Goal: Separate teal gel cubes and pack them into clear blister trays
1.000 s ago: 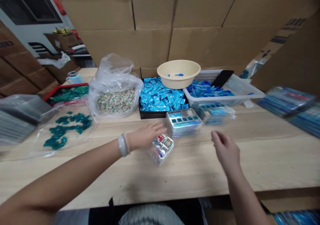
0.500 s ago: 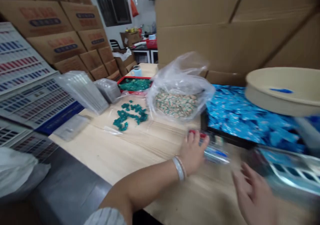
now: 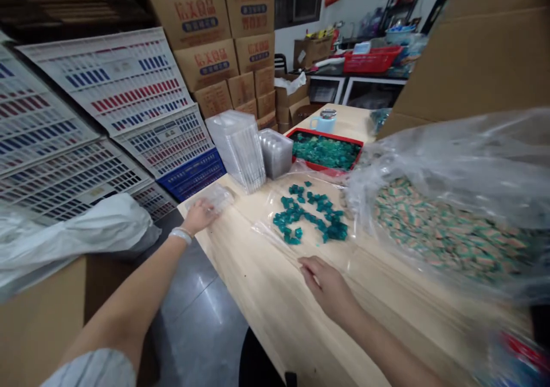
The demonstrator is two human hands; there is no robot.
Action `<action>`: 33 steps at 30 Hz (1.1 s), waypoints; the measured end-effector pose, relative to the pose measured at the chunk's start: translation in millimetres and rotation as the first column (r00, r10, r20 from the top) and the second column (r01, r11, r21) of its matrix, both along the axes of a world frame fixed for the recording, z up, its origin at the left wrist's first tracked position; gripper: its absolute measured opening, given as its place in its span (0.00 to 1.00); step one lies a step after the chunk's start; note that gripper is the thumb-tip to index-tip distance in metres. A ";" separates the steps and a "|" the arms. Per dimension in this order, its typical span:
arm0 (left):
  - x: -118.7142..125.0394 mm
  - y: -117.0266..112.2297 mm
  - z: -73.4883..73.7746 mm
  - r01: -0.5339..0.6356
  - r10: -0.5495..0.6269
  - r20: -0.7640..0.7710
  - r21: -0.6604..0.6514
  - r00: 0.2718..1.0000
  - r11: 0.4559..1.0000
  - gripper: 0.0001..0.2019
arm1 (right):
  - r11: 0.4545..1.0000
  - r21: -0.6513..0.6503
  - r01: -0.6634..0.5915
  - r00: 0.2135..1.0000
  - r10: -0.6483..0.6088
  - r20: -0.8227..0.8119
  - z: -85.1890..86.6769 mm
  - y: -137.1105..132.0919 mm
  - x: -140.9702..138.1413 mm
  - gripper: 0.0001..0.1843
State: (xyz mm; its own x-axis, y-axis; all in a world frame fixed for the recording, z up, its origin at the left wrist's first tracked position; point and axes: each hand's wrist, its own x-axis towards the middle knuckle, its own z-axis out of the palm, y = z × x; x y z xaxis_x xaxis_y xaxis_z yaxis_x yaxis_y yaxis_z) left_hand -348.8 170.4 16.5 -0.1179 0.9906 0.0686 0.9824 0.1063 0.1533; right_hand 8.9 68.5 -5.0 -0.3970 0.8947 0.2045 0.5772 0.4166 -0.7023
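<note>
My left hand (image 3: 199, 216) reaches to the table's left corner and grips a clear plastic tray (image 3: 213, 197) lying flat there. My right hand (image 3: 325, 284) hovers low over the wooden table (image 3: 266, 295), fingers loosely curled, holding nothing. Just beyond it a clear plastic sheet carries scattered teal packets (image 3: 310, 213). A tall stack of clear trays (image 3: 239, 149) stands behind the left hand, with a shorter stack (image 3: 276, 151) beside it.
A red tray of teal packets (image 3: 327, 149) and a blue mug (image 3: 323, 121) sit further back. A big clear bag of beige packets (image 3: 447, 204) fills the right. Printed cards (image 3: 107, 106) and cardboard boxes (image 3: 210, 38) lean at the left. Grey floor lies below the table edge.
The view has swung left. My left hand left the small filled tray by the blue packets and reached across to the clear tray at the table's left corner. My right hand followed leftward.
</note>
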 end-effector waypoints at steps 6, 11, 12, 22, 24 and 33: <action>40.7 -63.5 -23.8 0.184 -0.183 0.086 -0.011 0.979 0.983 0.12 | 0.990 -0.038 -0.137 0.991 0.137 0.002 2.8 17.0 -80.8 0.13; 59.9 -99.5 -25.1 0.175 -0.177 0.099 0.031 0.979 0.984 0.12 | 0.992 -0.094 -0.087 0.996 0.088 0.013 -20.7 29.2 -124.9 0.13; 57.0 -98.1 -25.7 0.168 -0.171 0.086 0.032 0.982 0.985 0.12 | 0.992 -0.100 -0.083 0.996 0.085 0.017 -23.0 31.6 -133.0 0.13; -20.7 -4.1 -21.1 0.177 -0.182 0.078 0.068 0.980 0.982 0.14 | 0.919 0.373 0.130 0.983 -0.169 0.074 48.2 167.8 -133.6 0.20; -6.5 2.5 -10.3 0.209 -0.237 0.151 0.181 0.960 0.961 0.15 | 0.880 0.403 0.251 0.935 -0.328 0.134 65.2 220.9 -118.0 0.26; 119.4 69.1 6.7 0.332 -0.464 0.655 0.325 0.596 0.886 0.20 | 0.968 0.131 0.214 0.917 -0.245 0.314 56.3 350.0 -102.2 0.44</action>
State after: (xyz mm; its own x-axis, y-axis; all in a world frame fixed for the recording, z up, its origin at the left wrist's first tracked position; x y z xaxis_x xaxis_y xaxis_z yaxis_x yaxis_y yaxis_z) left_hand -229.4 239.5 23.3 0.2089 0.9336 0.2911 0.5092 -0.3579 0.7827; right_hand -93.3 418.5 51.3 -0.2415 0.9527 0.1847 0.8549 0.2989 -0.4241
